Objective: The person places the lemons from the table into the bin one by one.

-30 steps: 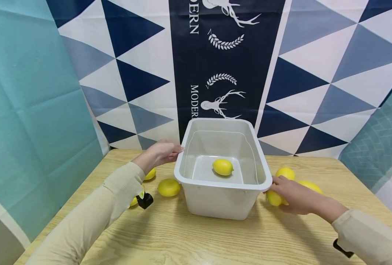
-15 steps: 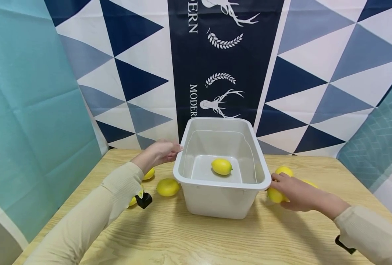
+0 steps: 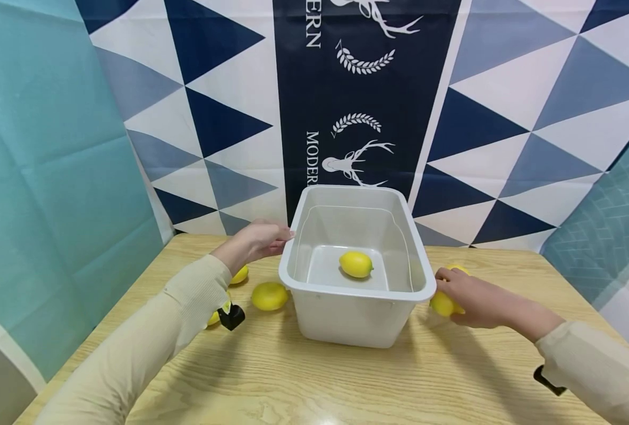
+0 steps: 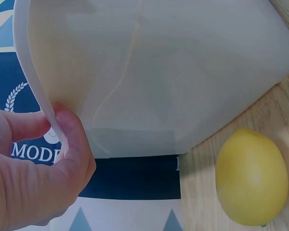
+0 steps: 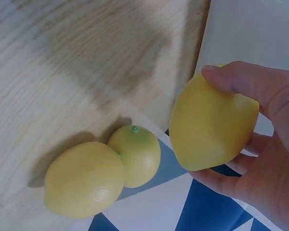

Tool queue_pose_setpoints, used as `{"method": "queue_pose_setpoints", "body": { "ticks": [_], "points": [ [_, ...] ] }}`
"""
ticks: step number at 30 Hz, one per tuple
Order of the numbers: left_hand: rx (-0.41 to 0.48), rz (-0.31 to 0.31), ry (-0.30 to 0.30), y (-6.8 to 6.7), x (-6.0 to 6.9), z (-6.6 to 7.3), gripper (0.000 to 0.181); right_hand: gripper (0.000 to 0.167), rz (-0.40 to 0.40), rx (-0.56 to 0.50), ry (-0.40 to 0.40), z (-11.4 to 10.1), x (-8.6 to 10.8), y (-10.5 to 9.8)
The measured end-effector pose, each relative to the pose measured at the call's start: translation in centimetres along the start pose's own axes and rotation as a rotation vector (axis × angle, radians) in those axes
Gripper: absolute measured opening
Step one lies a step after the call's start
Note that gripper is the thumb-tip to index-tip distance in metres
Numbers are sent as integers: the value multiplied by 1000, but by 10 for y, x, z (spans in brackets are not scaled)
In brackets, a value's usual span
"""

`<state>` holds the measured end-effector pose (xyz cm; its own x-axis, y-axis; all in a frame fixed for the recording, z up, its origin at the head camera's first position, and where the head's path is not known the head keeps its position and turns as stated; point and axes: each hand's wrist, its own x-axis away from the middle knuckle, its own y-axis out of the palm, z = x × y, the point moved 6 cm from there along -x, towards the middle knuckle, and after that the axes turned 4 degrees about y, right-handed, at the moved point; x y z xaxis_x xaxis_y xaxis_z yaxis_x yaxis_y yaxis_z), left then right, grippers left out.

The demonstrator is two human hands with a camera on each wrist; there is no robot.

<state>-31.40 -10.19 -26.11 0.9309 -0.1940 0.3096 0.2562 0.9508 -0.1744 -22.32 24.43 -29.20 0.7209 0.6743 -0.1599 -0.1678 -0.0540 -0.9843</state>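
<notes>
A grey-white bin [image 3: 346, 321] stands on the table with one lemon [image 3: 356, 264] lying on its floor. My left hand [image 3: 256, 241] pinches the bin's left rim; the left wrist view shows thumb and fingers on either side of that rim [image 4: 42, 98]. At the bin's right side, my right hand [image 3: 478, 300] holds a lemon [image 3: 444, 304] close to the rim. In the right wrist view, the fingers and thumb of this hand [image 5: 277, 110] curl round the lemon [image 5: 212, 122].
Left of the bin lie a lemon [image 3: 269, 296] and two partly hidden ones [image 3: 240, 274] [image 3: 213, 319] by the left forearm. Two more lemons [image 5: 84, 180] [image 5: 137, 156] touch each other beyond the right hand. Patterned cloth [image 3: 229, 112] hangs behind the wooden table [image 3: 251, 378].
My right hand has shifted slightly up and back with its lemon, covering a lemon behind it that showed before. My left hand and the bin have hardly moved.
</notes>
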Motion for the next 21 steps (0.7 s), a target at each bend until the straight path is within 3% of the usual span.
{"method": "queue_pose_setpoints", "body": {
  "ticks": [21],
  "points": [
    [19, 2, -10, 1, -1, 0, 37, 56, -26, 4, 36, 2, -7, -18]
  ]
}}
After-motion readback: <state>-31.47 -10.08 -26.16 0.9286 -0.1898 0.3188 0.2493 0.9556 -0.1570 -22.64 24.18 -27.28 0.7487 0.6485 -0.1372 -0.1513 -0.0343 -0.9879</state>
